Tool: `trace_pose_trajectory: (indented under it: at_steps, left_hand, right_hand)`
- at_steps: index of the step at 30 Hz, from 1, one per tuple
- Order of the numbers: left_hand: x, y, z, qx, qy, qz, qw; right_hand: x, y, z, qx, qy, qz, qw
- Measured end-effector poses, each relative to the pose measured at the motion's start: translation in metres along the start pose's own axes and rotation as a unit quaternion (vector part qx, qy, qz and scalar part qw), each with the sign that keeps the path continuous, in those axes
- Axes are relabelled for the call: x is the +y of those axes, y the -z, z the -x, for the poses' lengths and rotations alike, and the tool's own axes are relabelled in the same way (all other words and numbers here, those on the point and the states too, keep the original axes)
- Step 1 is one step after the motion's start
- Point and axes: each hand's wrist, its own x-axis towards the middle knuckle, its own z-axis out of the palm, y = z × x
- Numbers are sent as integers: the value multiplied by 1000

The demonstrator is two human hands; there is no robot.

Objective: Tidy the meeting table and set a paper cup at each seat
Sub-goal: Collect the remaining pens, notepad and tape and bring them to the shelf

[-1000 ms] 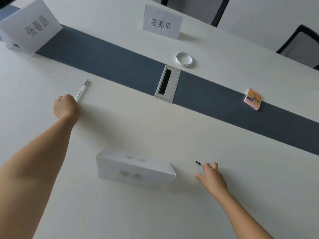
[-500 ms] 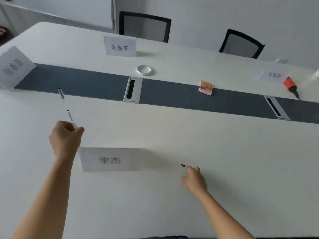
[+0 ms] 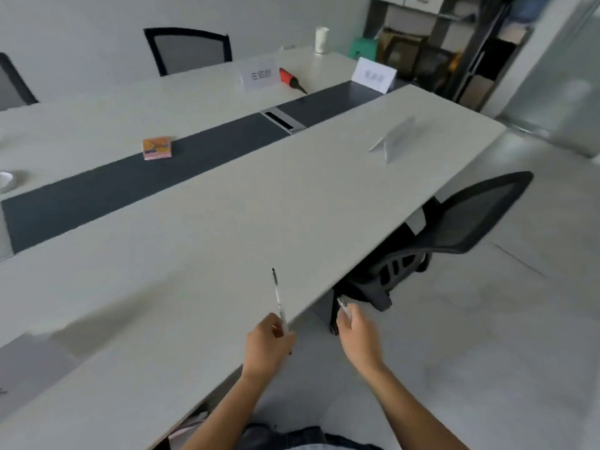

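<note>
left hand: fingers curled round upright pen, at tabletop near edge | right hand: fingers pinch small clear item, off that edge

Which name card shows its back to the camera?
The near-side name card, closest to the near-side mesh chair; the far-side name card and the end name card show printed faces.

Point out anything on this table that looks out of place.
A small orange pad lies loose on the dark centre strip, and a red-and-black tool lies beside a far name card. Neither belongs at a tidy seat. The lone paper cup stands at the far end.
</note>
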Motion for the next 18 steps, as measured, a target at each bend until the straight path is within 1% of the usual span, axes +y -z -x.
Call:
trace_pose_trajectory:
  at_steps: [3, 7, 9, 13, 18]
  left_hand:
    - [7, -47, 18, -26, 6, -10, 1000]
    - [13, -116, 38, -87, 12, -39, 995]
    - [19, -146, 45, -118, 5, -66, 991]
    - [41, -194, 52, -155, -19, -103, 982]
    - [69, -256, 53, -221, -67, -167, 958]
  right_hand:
    - [54, 39, 14, 23, -69, -4, 997]
    - [119, 89, 34, 12, -116, -18, 993]
    - [148, 109, 47, 12, -155, -38, 987]
    - [199, 132, 67, 59, -220, -88, 970]
    - [243, 161, 65, 108, -280, -131, 945]
